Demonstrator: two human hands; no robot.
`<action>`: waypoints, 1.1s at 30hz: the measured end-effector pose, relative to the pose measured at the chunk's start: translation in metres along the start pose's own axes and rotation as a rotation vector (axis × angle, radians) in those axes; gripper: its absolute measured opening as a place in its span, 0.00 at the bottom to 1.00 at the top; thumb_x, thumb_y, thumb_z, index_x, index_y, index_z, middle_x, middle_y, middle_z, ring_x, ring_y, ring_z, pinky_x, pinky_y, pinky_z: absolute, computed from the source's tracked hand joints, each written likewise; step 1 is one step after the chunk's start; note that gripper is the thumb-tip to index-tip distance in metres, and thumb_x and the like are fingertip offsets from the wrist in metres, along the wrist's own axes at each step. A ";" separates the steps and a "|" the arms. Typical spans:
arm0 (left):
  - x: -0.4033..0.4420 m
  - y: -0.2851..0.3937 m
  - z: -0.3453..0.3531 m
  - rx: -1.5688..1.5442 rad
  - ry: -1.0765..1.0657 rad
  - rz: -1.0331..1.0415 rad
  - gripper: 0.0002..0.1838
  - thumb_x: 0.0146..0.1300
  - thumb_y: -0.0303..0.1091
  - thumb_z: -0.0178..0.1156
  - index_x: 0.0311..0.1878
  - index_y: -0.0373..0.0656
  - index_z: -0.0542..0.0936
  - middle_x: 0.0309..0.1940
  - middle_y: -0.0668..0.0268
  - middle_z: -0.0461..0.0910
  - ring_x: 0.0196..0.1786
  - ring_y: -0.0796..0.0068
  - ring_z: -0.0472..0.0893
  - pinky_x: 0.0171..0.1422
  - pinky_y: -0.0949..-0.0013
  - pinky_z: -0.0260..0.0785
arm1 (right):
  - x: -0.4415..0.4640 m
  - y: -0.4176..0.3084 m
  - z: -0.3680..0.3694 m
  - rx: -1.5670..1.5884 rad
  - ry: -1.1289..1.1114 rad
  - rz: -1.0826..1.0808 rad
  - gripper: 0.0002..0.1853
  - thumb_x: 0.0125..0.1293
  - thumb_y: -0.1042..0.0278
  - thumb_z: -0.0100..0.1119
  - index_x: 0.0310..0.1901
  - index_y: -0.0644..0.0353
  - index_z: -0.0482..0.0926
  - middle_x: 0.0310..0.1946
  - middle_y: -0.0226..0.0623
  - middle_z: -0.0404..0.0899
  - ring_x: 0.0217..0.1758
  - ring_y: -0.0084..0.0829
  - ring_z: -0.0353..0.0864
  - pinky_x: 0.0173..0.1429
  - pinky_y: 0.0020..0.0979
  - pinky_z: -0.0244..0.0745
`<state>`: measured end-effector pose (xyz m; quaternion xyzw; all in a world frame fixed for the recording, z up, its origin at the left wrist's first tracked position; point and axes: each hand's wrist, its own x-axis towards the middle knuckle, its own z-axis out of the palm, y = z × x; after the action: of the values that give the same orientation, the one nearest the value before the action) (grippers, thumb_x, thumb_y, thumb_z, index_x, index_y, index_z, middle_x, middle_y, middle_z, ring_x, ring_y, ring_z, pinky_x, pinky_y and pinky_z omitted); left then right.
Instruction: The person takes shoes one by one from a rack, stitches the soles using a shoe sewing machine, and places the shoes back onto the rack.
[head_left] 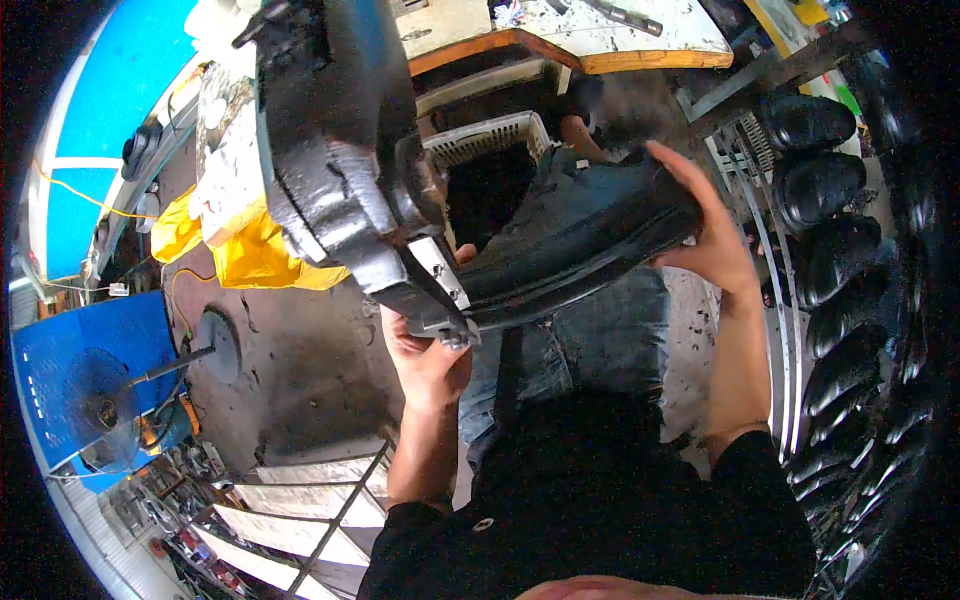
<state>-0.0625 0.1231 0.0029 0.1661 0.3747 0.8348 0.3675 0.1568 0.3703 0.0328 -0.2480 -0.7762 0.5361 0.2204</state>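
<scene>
A black shoe (590,230) is held sideways between both hands, its sole edge facing my body. My right hand (715,235) wraps round the end at the right, thumb below and fingers above. My left hand (425,360) grips the other end at the left, partly hidden behind the metal head of a dark machine (335,150). The machine's narrow metal tip (450,325) sits against the shoe's sole edge beside my left hand. Whether the tip touches the shoe or only overlaps it in view, I cannot tell.
Behind the shoe is a white plastic basket (490,137) with dark contents. A worktable (640,45) stands at the top. Several black shoes (820,190) line a rack at the right. A yellow bag (250,255), a fan (105,410) and light shelves (290,515) are at the left.
</scene>
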 end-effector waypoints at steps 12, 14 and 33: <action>-0.029 -0.024 -0.054 -0.219 0.162 -0.192 0.25 0.60 0.38 0.68 0.59 0.46 0.75 0.54 0.63 0.81 0.52 0.62 0.82 0.54 0.57 0.78 | 0.008 -0.087 0.002 -0.185 0.067 -0.240 0.58 0.28 0.71 0.84 0.70 0.64 0.68 0.70 0.43 0.70 0.74 0.39 0.67 0.77 0.38 0.58; -0.024 -0.025 -0.034 -0.262 0.239 -0.170 0.23 0.61 0.41 0.68 0.58 0.47 0.77 0.53 0.65 0.82 0.52 0.62 0.82 0.56 0.57 0.78 | 0.006 -0.094 0.001 -0.164 0.056 -0.270 0.57 0.28 0.72 0.83 0.69 0.67 0.68 0.70 0.45 0.70 0.74 0.41 0.67 0.78 0.39 0.57; -0.018 0.054 -0.060 0.803 0.306 0.473 0.48 0.61 0.52 0.67 0.78 0.41 0.56 0.78 0.53 0.57 0.79 0.52 0.57 0.81 0.47 0.44 | 0.013 -0.091 0.099 -0.018 -0.069 -0.279 0.49 0.44 0.68 0.81 0.71 0.57 0.67 0.67 0.51 0.65 0.74 0.51 0.60 0.76 0.44 0.60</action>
<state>-0.1099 0.0551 0.0033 0.2507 0.6685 0.7000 0.0155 0.0733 0.2789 0.0868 -0.1212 -0.8151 0.5015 0.2635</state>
